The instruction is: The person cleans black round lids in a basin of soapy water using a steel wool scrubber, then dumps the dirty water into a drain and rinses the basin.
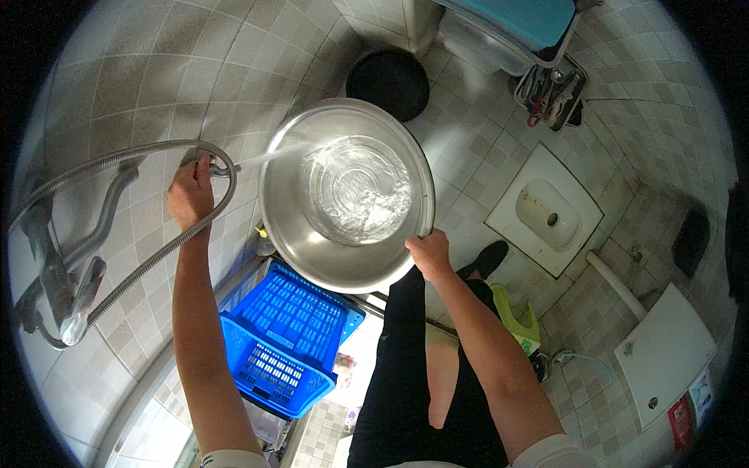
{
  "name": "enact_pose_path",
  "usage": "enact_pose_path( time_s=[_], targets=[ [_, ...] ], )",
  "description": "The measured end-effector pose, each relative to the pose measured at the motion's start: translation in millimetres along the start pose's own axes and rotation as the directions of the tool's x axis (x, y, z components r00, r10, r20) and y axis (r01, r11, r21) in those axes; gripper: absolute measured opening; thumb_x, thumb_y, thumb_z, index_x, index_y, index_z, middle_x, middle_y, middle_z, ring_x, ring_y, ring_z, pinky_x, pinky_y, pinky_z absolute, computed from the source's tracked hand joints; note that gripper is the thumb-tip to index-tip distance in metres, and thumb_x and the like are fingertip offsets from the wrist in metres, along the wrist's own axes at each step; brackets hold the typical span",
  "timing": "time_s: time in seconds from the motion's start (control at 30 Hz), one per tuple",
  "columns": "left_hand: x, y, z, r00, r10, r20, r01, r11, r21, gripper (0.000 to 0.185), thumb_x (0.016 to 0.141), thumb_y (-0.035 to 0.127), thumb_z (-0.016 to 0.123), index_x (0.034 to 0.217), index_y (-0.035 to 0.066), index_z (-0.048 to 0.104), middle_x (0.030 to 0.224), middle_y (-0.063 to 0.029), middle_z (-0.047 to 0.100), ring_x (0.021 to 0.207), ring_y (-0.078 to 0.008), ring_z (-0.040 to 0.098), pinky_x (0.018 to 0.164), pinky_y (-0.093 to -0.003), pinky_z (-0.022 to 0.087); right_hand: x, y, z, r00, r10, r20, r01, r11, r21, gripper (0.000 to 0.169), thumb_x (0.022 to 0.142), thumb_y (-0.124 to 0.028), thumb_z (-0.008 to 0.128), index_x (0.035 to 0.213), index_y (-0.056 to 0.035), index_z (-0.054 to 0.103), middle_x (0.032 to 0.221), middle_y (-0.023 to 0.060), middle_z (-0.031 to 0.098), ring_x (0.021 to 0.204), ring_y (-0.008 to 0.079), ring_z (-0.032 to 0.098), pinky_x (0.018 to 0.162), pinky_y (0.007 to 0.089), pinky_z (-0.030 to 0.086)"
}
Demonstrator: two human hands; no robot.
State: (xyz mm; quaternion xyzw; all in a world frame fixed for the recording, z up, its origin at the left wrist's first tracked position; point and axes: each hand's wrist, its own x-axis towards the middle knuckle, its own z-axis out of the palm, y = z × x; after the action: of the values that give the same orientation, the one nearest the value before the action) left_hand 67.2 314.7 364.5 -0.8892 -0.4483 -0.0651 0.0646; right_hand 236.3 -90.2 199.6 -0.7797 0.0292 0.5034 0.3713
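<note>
A large stainless steel basin (345,263) with water swirling in it fills the middle of the view. My right hand (430,253) grips its rim at the lower right. To the left of the basin, my left hand (192,193) is closed around a small metal spray nozzle (225,170), partly hidden by the fingers. From it a jet of water crosses the rim into the basin. A flexible metal hose (158,257) loops around the left hand, near a wall-mounted metal tap (85,301) at the left.
Blue plastic baskets (278,345) stand below the basin. A black round tub (387,85) is behind it. A squat toilet (547,207) is set in the tiled floor at right, with a green plastic stool (518,327) nearer me. A wire basket (550,96) holds utensils.
</note>
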Motion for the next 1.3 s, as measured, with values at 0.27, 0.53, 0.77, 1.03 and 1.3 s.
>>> enact_pose_path(
  time_s=[0.27,0.53,0.77,1.03,1.3],
  targets=[
    [3,7,-1,0.994,-0.108,0.032,0.106,0.993,0.047,0.038,0.098,0.044,0.058,0.091,0.009,0.073,0.084,-0.0158,0.070,0.077,-0.0382,0.069,0.063,-0.0464,0.052,6,4,4,1.000,-0.003,-0.023,0.004,0.999,0.041,0.020,0.071,-0.010,0.069,0.065,0.0048,0.058,0.058,0.0042,0.054,0.054,0.0144,0.051,0.049,0.0391,0.039],
    [-31,5,-1,0.997,0.080,-0.023,-0.083,0.987,-0.134,0.019,0.096,0.024,0.067,0.102,0.007,0.074,0.086,-0.0146,0.071,0.071,-0.0275,0.070,0.060,-0.0379,0.054,9,3,2,1.000,-0.010,0.017,0.009,0.998,0.056,0.019,0.070,-0.010,0.070,0.067,0.0048,0.059,0.062,0.0052,0.057,0.055,0.0156,0.053,0.050,0.0376,0.040],
    [-80,-29,20,0.979,0.128,0.161,-0.085,0.964,-0.250,0.052,0.094,0.005,0.065,0.144,0.013,0.053,0.130,-0.0163,0.060,0.095,-0.0254,0.066,0.068,-0.0356,0.055,8,18,-26,0.993,0.090,0.078,-0.096,0.992,0.080,0.026,0.069,-0.015,0.072,0.077,0.0084,0.065,0.068,0.0116,0.063,0.060,0.0219,0.061,0.057,0.0409,0.049],
    [-239,-39,59,0.753,-0.370,0.545,0.584,0.757,-0.293,0.059,0.092,0.020,0.070,0.143,0.000,0.048,0.120,-0.0111,0.064,0.096,-0.0228,0.062,0.074,-0.0368,0.052,-4,69,-89,0.994,0.091,0.067,-0.092,0.996,0.012,0.040,0.069,-0.028,0.074,0.086,0.0081,0.069,0.080,0.0218,0.070,0.077,0.0320,0.071,0.067,0.0411,0.056],
    [-256,146,44,0.349,-0.178,0.920,0.928,-0.069,-0.366,0.048,0.081,0.012,0.072,0.125,-0.002,0.058,0.113,-0.0092,0.066,0.098,-0.0279,0.065,0.087,-0.0386,0.053,-21,114,-199,0.986,0.124,0.109,-0.140,0.978,0.152,0.044,0.068,-0.026,0.079,0.093,0.0093,0.069,0.084,0.0177,0.070,0.075,0.0289,0.066,0.071,0.0401,0.053]
  ],
)
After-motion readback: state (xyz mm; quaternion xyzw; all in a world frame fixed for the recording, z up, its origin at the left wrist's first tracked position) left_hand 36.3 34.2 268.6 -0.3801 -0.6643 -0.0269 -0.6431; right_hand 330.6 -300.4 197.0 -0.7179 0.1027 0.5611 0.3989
